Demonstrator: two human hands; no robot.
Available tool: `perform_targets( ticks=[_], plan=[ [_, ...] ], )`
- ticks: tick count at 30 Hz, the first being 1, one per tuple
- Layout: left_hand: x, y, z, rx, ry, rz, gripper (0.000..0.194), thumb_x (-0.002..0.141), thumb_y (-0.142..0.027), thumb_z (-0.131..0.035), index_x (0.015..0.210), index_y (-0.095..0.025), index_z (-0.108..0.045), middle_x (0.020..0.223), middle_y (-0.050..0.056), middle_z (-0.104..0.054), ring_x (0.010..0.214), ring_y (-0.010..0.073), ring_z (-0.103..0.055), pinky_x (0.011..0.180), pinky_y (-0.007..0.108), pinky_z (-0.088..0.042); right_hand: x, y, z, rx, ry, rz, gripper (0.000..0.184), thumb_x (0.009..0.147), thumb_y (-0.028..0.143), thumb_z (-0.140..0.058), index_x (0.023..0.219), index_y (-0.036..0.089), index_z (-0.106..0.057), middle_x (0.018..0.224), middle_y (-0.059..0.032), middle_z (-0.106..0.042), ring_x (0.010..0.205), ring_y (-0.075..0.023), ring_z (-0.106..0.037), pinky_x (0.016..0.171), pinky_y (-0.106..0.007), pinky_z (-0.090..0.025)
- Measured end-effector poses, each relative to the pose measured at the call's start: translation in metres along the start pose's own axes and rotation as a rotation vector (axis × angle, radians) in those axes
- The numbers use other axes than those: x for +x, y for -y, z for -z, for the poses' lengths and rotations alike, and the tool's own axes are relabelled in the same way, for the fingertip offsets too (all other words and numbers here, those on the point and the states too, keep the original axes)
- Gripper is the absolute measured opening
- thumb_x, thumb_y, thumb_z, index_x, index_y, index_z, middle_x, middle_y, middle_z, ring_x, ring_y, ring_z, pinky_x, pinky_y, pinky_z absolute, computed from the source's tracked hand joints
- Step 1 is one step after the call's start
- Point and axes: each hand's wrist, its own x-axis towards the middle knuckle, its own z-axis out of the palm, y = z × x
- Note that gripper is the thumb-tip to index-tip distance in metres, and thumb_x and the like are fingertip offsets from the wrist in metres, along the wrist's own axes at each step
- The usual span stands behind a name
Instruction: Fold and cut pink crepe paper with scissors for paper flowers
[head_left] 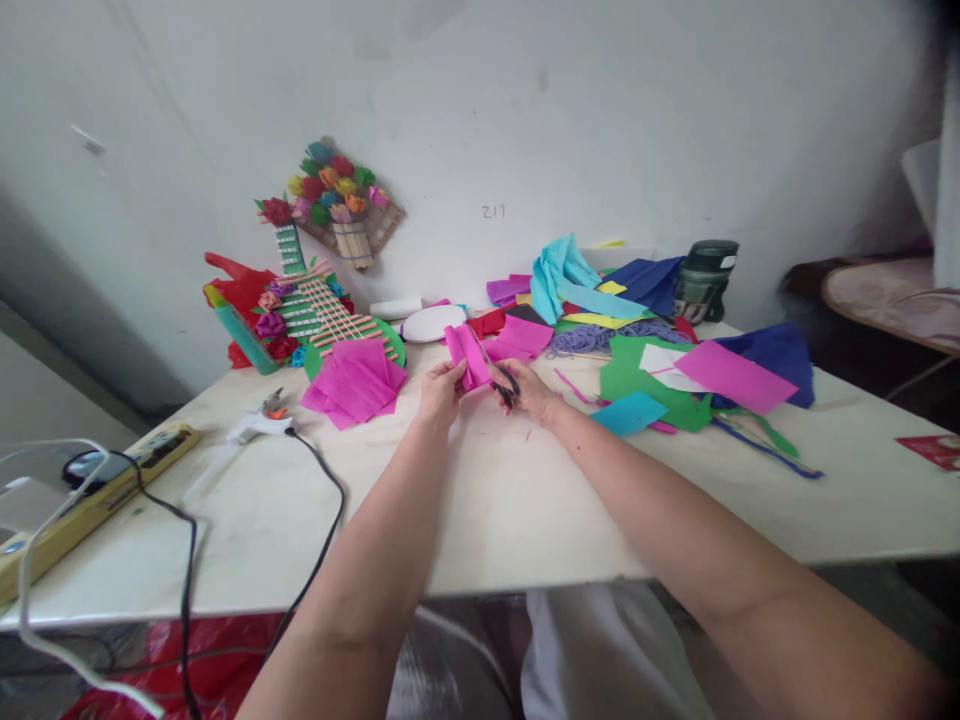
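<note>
My left hand [442,388] pinches the lower left edge of a folded piece of pink crepe paper [466,355]. In my right hand [531,392] is a pair of scissors [508,388] with dark handles. Its blades point up and to the left, along the right side of the pink paper; I cannot tell whether they are parted. To the left of my left hand lies a loose stack of pink paper pieces [358,385]. More pink paper [521,338] lies just behind the scissors.
A glue gun [259,425] with a black cord and a power strip [97,500] lie at left. Behind stands a flower-trimmed stick craft [322,310]. Coloured paper sheets [652,375], purple yarn [600,338] and a dark bottle [705,282] occupy the right. A wall rises behind the table.
</note>
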Motion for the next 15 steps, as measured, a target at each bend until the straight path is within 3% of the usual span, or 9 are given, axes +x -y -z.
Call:
perform_targets(
  ticks=[15],
  plan=[
    [-0.0006, 0.0040, -0.0004, 0.041, 0.067, 0.000, 0.020, 0.058, -0.018, -0.073, 0.059, -0.013, -0.054, 0.046, -0.003, -0.048, 0.041, 0.0050, -0.042, 0.043, 0.018, -0.028, 0.0052, -0.0056, 0.0053, 0.023, 0.002, 0.051, 0.040, 0.069, 0.048, -0.062, 0.091, 0.020, -0.044, 0.046, 0.0080, -0.052, 0.034, -0.0092, -0.045, 0.032, -0.019, -0.035]
  ],
)
